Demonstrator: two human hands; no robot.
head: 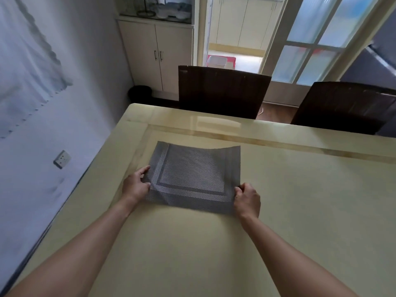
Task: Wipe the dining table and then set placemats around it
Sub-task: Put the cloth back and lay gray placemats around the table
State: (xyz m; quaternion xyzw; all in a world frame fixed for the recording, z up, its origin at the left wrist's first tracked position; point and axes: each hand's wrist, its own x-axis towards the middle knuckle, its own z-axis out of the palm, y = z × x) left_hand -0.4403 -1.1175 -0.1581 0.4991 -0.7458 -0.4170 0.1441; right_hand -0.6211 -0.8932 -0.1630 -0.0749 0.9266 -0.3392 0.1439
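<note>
1. The dining table [300,211] is filling the lower and right parts of the frame. Its glossy top is showing bare surface to the right of and below the work area, giving ample room for sliding or repositioning. Its left edge is running close to the wall [64,103], so clearance there is looking tight.
2. Two dark chairs [222,93] [342,106] are standing against the far edge, in the upper centre and upper right of the frame. They are marking likely seat positions.
3. The grey woven placemat [192,174] is sitting left of frame centre, over the table's left portion, just inside the inlaid border band. Its far edge is bowing and its far corners are curling upward. Judged from this, it is handling as light, flexible and semi-stiff, not fragile. It is likely to slip on the gloss, so hold it at two opposite side edges.
4. The left hand [135,185] is pinching the mat's left edge between thumb and curled fingers.
5. The right hand [247,199] is pinching the near right corner, with its fingers curled tight.
</note>
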